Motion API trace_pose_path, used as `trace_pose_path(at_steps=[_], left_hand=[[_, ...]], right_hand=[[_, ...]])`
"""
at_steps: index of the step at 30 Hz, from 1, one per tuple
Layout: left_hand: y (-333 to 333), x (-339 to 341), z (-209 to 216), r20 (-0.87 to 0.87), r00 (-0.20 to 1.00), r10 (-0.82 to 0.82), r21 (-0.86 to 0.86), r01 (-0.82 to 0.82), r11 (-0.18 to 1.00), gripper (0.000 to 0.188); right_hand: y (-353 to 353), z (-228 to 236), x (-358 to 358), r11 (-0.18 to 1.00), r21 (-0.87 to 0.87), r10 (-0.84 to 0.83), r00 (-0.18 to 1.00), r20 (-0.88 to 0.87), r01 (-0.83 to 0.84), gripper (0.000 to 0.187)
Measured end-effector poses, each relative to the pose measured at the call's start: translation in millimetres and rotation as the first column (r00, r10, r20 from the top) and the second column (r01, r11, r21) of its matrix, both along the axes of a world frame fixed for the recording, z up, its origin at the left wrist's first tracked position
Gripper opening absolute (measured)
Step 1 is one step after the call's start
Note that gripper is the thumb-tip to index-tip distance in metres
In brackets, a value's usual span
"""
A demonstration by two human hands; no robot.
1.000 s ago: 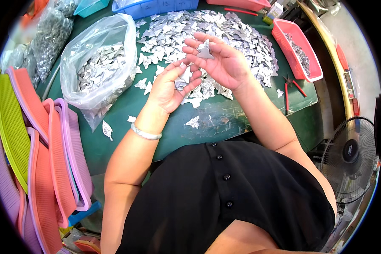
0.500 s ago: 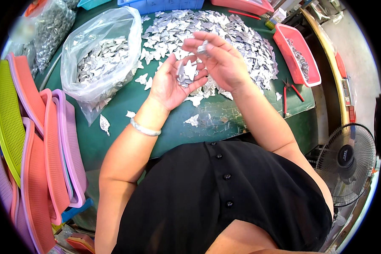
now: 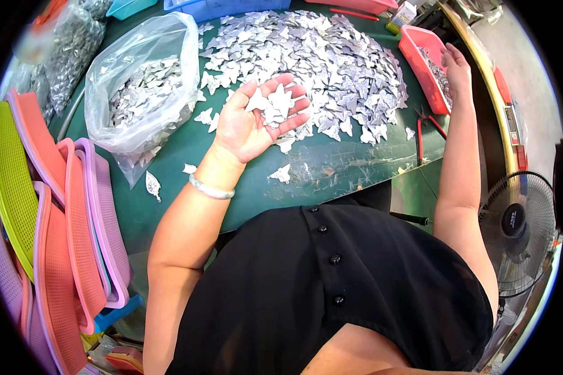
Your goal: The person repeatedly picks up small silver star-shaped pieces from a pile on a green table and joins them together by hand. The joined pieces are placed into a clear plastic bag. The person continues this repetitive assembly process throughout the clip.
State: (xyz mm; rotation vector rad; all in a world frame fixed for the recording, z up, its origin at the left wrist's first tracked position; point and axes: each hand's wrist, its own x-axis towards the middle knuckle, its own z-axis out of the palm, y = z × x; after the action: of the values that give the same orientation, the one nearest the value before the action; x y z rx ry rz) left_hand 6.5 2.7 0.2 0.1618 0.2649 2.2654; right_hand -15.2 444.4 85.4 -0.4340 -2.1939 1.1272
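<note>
My left hand (image 3: 247, 128) is palm up over the table, fingers spread, with a small heap of silvery butterfly-shaped metal pieces (image 3: 278, 109) lying in it. Beyond it spreads a wide pile of similar pieces (image 3: 331, 69). Over at the right, my right hand (image 3: 458, 70) hangs at the outer rim of a pink plastic basket (image 3: 445, 111). Its fingers look stretched out, with nothing seen in them. Small grey metal pieces (image 3: 434, 65) lie in that basket. A clear plastic bag (image 3: 97, 103) holding more metal pieces stands to the left of my left hand.
Red-handled pliers (image 3: 420, 140) lie by the table's right edge. Several coloured baskets (image 3: 53, 262) stack at the left. Loose pieces lie on the green table (image 3: 250, 200), among them a leaf-shaped one (image 3: 152, 185). A fan (image 3: 516, 231) stands at lower right. A blue bin (image 3: 225, 7) is at the back.
My right hand has moved from beside my left hand to the pink basket at the right; the metal piece in its fingers no longer shows. My left hand stays nearly in place, holding its pieces.
</note>
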Motion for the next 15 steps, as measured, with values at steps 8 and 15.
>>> trace_pose_path(at_steps=[8,15], left_hand=[[-11.3,-2.6,30.3,-0.233,0.956,0.180,-0.401,-0.263,0.877,0.034],[-66.8,-23.2,105.1,-0.712,0.627,0.316,-0.403,-0.734,0.547,0.033]], right_hand=[[-77.5,-28.7,16.7,0.761,0.601,0.249,0.965,0.077,-0.245,0.045],[-143.8,-56.3,20.8,0.428,0.674,0.298,0.798,0.524,-0.603,0.085]])
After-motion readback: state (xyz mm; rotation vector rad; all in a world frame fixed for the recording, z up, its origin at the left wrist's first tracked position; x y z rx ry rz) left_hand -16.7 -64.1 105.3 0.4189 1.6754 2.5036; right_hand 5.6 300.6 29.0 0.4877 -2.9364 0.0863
